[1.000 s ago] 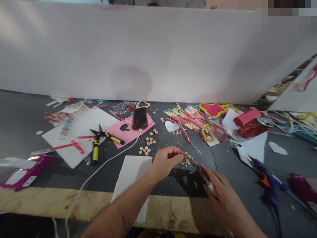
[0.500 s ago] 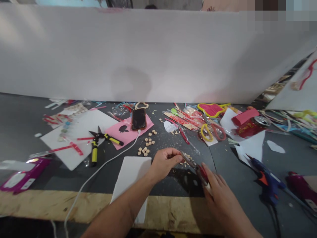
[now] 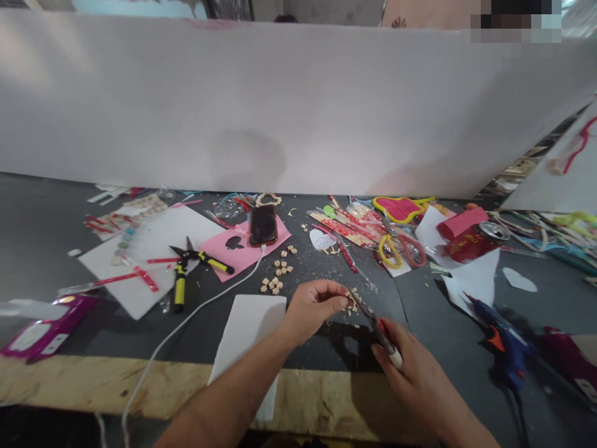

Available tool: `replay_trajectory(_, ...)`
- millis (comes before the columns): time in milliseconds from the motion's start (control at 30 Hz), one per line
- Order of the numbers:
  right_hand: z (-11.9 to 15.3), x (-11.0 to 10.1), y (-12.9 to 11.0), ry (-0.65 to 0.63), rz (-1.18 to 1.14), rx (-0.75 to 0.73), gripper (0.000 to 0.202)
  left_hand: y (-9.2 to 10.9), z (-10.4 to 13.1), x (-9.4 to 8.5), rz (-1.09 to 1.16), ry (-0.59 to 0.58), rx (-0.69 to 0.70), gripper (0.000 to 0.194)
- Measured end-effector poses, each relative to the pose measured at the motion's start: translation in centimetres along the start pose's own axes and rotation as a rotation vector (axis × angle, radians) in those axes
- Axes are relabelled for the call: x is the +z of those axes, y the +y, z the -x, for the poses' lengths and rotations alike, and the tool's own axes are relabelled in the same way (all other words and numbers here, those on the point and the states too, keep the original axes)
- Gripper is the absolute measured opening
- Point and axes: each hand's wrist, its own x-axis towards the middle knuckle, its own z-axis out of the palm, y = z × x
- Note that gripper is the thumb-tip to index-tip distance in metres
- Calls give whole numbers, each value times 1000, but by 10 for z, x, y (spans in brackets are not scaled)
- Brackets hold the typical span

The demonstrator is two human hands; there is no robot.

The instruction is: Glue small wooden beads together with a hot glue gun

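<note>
My right hand (image 3: 405,358) is wrapped round the handles of a cutting tool (image 3: 380,333) with red and white grips. Its metal jaws point up and left, to the fingertips of my left hand (image 3: 317,308). The left thumb and forefinger are pinched together at the jaws; whatever they hold is too small to make out. Small pale wooden bits (image 3: 354,302) lie on the dark table just beyond the fingertips. Several little clusters of wooden pieces (image 3: 272,285) sit to the left of them.
White foam board (image 3: 247,330) lies beside my left forearm. Farther left are yellow-black pliers (image 3: 180,286) and a phone (image 3: 263,224) on pink paper (image 3: 221,252). Yellow-handled scissors (image 3: 389,251), a red can (image 3: 478,241) and a blue glue gun (image 3: 504,342) are to the right. A white panel (image 3: 280,106) stands behind.
The right hand has turned slightly and the cutting tool's handles look closer together. My left fingertips have shifted a little to the right.
</note>
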Motion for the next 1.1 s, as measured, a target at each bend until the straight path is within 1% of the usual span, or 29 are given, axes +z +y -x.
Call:
replay_trajectory(167, -2, 4, 3, 83, 49, -26, 30, 1, 0, 1, -23, 11, -2, 26)
replay_trajectory(300, -4, 9, 6, 115, 109, -57, 29, 2, -1, 1, -132, 44, 39, 23)
replay_trajectory(433, -3, 14, 9, 154, 151, -60, 28, 4, 1, 0, -227, 34, 69, 22)
replay_trajectory(567, -3, 15, 11, 130, 139, -72, 26, 3, 1, -1, -290, 36, 79, 19)
replay_trajectory(700, -4, 15, 11, 132, 151, -41, 28, 0, -1, -3, -319, 37, 101, 17)
replay_trajectory(800, -3, 18, 11, 150, 190, -34, 37, -3, -2, -5, -339, 18, 111, 16)
replay_trajectory(900, -1, 19, 11, 114, 230, -22, 46, -6, -2, -8, -378, 0, 131, 17)
replay_trajectory(1000, -1, 19, 10, 67, 254, -2, 50, -8, -2, -10, -402, -20, 150, 18)
replay_trajectory(1100, -1, 16, 9, 65, 251, -4, 50, -9, -3, -11, -373, -59, 139, 19)
